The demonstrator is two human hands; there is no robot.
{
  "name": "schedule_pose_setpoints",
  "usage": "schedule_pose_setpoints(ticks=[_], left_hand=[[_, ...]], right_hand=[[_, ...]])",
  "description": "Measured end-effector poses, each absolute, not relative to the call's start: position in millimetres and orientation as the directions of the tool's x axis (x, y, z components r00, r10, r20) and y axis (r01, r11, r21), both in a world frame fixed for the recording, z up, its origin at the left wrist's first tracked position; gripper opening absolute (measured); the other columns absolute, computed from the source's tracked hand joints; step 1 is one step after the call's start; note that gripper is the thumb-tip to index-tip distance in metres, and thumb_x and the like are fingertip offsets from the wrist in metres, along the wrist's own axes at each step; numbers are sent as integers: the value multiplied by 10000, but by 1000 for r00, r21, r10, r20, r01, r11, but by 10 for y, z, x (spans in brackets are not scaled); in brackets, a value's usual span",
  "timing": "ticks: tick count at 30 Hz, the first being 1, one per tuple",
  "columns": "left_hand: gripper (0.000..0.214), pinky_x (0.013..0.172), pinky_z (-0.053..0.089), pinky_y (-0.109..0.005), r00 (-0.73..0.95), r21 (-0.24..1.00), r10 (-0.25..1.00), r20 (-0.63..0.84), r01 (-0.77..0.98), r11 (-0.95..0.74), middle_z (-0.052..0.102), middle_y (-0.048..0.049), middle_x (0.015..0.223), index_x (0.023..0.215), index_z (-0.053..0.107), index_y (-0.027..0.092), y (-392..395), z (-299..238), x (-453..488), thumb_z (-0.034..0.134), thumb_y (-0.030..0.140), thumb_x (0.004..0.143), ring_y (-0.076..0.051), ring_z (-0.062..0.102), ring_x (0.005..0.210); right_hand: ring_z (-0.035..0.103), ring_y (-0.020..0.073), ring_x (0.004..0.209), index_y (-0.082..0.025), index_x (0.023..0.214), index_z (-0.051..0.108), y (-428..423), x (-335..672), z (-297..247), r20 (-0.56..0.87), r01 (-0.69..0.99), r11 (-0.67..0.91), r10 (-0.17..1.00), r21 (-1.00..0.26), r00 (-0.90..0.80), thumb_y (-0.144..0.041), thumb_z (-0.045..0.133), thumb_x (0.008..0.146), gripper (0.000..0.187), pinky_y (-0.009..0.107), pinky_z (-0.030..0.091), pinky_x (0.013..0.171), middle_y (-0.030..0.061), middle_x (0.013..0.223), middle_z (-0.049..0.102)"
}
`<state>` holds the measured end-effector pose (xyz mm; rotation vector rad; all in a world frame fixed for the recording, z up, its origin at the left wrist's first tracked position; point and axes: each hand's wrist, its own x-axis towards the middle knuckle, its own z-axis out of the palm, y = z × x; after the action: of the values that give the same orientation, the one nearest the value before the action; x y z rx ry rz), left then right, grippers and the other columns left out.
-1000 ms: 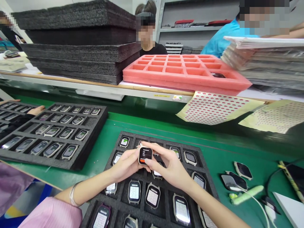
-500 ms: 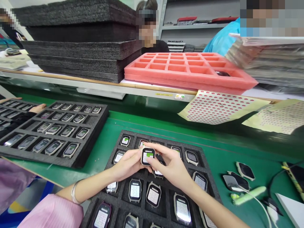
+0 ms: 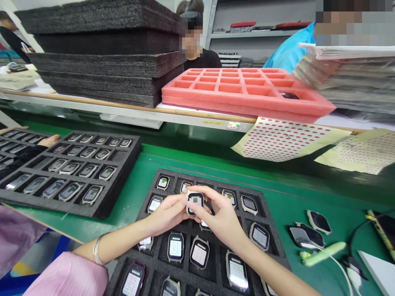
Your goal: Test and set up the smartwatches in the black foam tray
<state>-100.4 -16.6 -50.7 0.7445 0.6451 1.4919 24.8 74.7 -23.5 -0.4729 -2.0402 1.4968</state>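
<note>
Between my two hands is a smartwatch case [image 3: 195,199] without straps, its lit screen facing me. My left hand [image 3: 169,210] grips the watch by its left side. My right hand [image 3: 219,209] holds it from the right, with the thumb over the lower part of the screen. Both hands are above a black foam tray [image 3: 212,240] whose compartments hold several more watches, such as a lit watch [image 3: 175,247] and a purple-rimmed watch [image 3: 132,280]. Part of the tray is hidden under my hands and forearms.
Left stands another foam tray [image 3: 119,158] of watches, with a co-worker's hand [image 3: 49,140] beyond. Loose watches [image 3: 319,222], a green stick-like object [image 3: 327,253] and cables lie right. On the shelf are stacked black foam [image 3: 101,61] and a pink foam tray [image 3: 240,102]. Two people are behind.
The watch has shifted slightly to the right in my hands. My right thumb has moved onto its screen, where the picture looks different and shows less green.
</note>
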Motion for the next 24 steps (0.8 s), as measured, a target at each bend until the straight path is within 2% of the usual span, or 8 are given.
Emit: schedule_pose_setpoints(ticks=[7, 13, 19, 24], left_hand=[[290, 834, 496, -380, -19, 773, 999, 43, -633, -45, 670, -147, 987, 996, 693, 108, -167, -481, -996, 572, 347, 885, -251, 615, 957], [319, 865, 491, -399, -21, 778, 999, 34, -628, -40, 675, -152, 975, 1002, 690, 101, -174, -471, -1007, 573, 373, 881, -256, 619, 963], [279, 846, 511, -377, -37, 756, 999, -9, -655, -18, 686, -127, 977, 981, 700, 126, -178, -507, -1003, 619, 360, 853, -246, 627, 970], [287, 915, 476, -392, -4, 752, 1000, 3, -659, -5, 682, -145, 1013, 1044, 681, 119, -181, -515, -1011, 552, 332, 901, -252, 606, 1041]], right_hand=[[606, 247, 976, -206, 1067, 655, 760, 259, -253, 231, -47, 319, 569, -947, -789, -235, 603, 846, 229, 322, 511, 782, 48, 1043, 670], [631, 247, 890, -192, 1104, 645, 776, 271, -234, 215, -37, 314, 552, -949, -805, -210, 629, 808, 297, 317, 524, 698, 59, 1034, 676], [599, 258, 1001, -197, 1071, 660, 747, 266, -211, 221, -42, 306, 580, -951, -784, -227, 559, 848, 246, 366, 500, 839, 59, 1075, 669], [615, 260, 957, -193, 1078, 653, 719, 261, -211, 190, -20, 279, 595, -960, -781, -221, 611, 801, 281, 321, 525, 718, 68, 1070, 666]])
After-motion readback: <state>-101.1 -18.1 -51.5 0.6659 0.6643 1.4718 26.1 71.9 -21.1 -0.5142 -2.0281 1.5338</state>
